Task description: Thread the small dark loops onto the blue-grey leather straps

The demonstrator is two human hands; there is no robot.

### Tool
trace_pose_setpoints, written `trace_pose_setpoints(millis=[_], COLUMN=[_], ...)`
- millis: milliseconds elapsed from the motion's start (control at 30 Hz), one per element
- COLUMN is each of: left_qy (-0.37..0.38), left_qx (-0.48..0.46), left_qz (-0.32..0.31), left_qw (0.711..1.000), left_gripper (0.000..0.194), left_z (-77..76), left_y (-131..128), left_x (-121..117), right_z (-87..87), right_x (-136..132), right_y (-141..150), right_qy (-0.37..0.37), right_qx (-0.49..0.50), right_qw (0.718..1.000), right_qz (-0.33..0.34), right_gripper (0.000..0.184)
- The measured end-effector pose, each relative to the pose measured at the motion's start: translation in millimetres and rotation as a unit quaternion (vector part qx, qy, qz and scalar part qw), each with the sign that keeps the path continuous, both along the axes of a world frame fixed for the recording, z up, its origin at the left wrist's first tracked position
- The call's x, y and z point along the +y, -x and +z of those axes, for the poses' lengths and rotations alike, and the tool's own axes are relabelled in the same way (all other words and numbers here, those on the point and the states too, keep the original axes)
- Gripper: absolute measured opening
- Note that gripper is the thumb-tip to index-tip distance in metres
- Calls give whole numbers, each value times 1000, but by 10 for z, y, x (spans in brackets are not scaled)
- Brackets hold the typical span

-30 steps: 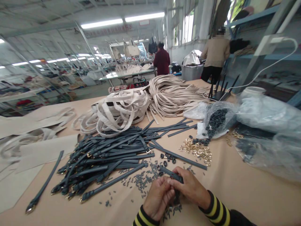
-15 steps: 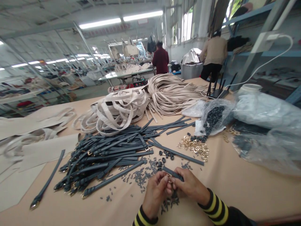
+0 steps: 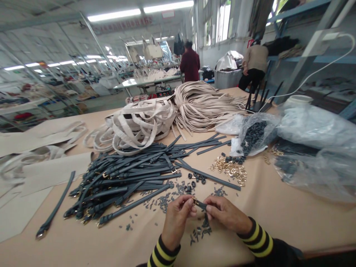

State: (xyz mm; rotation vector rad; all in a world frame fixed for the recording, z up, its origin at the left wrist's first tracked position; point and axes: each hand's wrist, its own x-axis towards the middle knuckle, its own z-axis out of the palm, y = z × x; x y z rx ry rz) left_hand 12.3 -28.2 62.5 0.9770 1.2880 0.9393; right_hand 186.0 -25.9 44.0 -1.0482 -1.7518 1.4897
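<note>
Between my hands is a dark grey strap with a small gold buckle at its left end. My left hand pinches the buckle between thumb and fingers. My right hand grips the strap just right of the buckle, and part of the strap is hidden behind those fingers. Small dark grey pieces lie on the table under my hands. Dark loops and more small pieces are scattered just beyond them. Loose gold buckles form a heap farther right.
A large pile of dark straps covers the table's left middle. Behind it sit coiled beige straps and a bundle of beige strips. Plastic bags stand at right. Two people are in the background.
The strap in my hands has turned so its buckle end points left, and the buckle now shows at its end. My left hand has shifted slightly left. The view has tilted a little.
</note>
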Motion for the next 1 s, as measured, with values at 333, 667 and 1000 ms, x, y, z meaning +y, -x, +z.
trace_pose_setpoints(millis=[333,667,1000], left_qy=[132,141,93], left_qx=[-203,-292,-253], left_qz=[-14,-29,-95], left_qw=[970,946,958], left_gripper=[24,25,22], left_z=[0,-132,-202], left_y=[74,-182,-136], left_x=[-11,-140,-139], right_z=[-4,-52,36], right_x=[37,-79,-168], right_y=[-100,66,132], right_qy=[31,79,34], right_qx=[74,136,114], right_qw=[995,988,993], right_qz=[66,13,20], right_gripper=[21,14,13])
